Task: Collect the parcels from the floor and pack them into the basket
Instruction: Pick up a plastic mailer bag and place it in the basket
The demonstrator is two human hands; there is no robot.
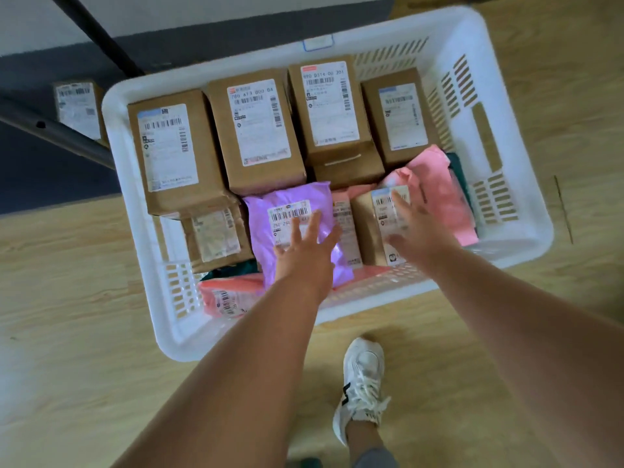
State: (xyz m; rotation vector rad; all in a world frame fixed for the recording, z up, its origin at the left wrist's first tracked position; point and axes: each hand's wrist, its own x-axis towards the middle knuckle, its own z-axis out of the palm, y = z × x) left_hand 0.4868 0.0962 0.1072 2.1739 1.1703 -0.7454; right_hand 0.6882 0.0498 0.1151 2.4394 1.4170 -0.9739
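A white slatted basket (499, 184) stands on the wooden floor and holds several labelled cardboard boxes (256, 130) along its far side. Nearer me lie a purple mailer bag (266, 214), pink mailer bags (439, 194) and a small brown box (366, 224). My left hand (305, 255) lies with straight fingers on the purple bag. Over the small brown box, my right hand (417, 231) has its fingers spread on the box's label. One more labelled box (79, 108) sits on the floor beyond the basket's left corner.
A dark metal frame bar (57, 133) crosses the floor left of the basket, with a dark mat behind it. My foot in a white sneaker (361, 386) stands just in front of the basket. A pink bag (229, 295) lies in the near left corner.
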